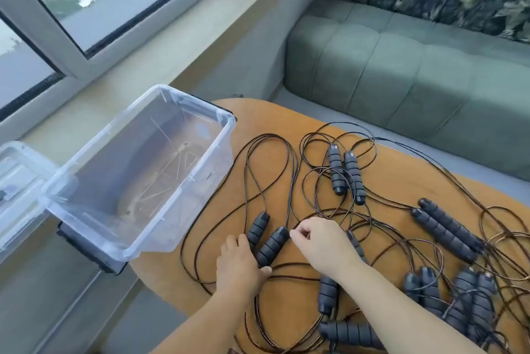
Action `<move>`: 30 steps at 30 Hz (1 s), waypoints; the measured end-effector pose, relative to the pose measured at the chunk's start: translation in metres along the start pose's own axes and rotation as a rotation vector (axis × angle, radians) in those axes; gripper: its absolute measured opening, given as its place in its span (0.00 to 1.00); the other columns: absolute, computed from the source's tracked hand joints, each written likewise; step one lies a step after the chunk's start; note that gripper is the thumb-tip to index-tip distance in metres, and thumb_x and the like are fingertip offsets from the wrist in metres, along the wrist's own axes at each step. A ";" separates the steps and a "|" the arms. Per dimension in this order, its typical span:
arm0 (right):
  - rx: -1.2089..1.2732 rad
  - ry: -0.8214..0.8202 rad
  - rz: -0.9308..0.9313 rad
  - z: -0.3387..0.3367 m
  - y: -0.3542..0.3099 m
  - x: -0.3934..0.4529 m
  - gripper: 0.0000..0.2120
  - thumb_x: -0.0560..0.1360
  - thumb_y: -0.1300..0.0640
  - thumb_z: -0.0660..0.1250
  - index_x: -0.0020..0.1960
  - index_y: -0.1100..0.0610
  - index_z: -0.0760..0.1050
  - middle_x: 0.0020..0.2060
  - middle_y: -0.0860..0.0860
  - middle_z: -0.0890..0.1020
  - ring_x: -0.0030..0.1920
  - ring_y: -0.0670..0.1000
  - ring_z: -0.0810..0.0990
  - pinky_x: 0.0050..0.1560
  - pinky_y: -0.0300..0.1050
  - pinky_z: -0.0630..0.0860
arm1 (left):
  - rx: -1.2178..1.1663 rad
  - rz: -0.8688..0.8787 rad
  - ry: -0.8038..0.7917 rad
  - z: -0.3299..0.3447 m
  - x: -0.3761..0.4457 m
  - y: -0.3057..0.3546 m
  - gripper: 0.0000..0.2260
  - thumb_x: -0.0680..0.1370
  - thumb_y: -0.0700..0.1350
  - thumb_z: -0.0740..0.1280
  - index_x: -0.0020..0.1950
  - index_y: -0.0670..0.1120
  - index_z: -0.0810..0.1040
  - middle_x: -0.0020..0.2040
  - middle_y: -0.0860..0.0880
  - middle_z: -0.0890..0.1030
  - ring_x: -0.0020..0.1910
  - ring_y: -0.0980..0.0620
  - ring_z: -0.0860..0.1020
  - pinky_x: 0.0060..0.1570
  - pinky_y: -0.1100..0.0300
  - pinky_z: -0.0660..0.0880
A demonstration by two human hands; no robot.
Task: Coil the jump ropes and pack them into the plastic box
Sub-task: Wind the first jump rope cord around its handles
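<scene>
Several jump ropes lie loose across the orange surface (275, 115), their thin dark cords looping over one another in a tangle.

The nearest pair of handles (265, 239) sits just right of the clear plastic box (137, 170). Both handles lie side by side with their long axes slanting from near-right to far-left, cord ends pointing away from the person toward the window. Their cord (269, 170) runs off in long narrow loops toward the far edge of the surface.

The left hand (239, 264) rests at the near ends of these two handles, fingers laid against the left one and thumb at the butt of the right one. I cannot tell whether this grip is closed round them or only touching. The right hand (318, 241) is just beside the cord end of the right handle, its thumb and forefinger pinched together on a cord.

A second pair of handles (345, 174) lies further out, near the middle, almost parallel, long axes running toward and away from the person with cord ends at the far side. A third pair (447, 230) lies to the right, slanting from far-left to near-right. More handles (459, 299) are bunched at the near right, partly under the right forearm.

The box stands open and upright at the left edge of the surface, overhanging it. Its lid (17, 181) lies to the left. A green sofa (401, 72) stands beyond.
</scene>
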State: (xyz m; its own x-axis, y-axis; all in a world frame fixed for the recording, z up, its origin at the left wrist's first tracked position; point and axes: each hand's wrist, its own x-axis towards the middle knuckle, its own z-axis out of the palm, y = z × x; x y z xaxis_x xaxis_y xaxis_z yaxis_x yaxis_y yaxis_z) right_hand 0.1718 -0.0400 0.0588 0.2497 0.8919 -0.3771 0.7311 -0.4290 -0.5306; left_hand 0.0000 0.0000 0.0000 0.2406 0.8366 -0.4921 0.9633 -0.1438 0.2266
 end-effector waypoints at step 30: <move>-0.398 -0.074 -0.516 -0.113 -0.093 0.033 0.24 0.65 0.51 0.72 0.60 0.47 0.71 0.51 0.47 0.74 0.54 0.51 0.73 0.58 0.48 0.73 | -0.323 0.431 0.077 -0.190 -0.039 0.025 0.12 0.65 0.54 0.70 0.45 0.57 0.71 0.39 0.55 0.77 0.37 0.57 0.75 0.37 0.61 0.74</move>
State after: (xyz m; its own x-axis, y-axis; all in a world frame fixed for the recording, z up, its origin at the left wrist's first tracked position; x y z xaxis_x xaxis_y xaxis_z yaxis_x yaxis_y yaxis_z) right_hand 0.1835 0.0452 0.1818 -0.2300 0.9506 -0.2083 0.9280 0.1498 -0.3410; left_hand -0.0084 0.0638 0.1845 0.5848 0.7758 -0.2368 0.6905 -0.3229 0.6473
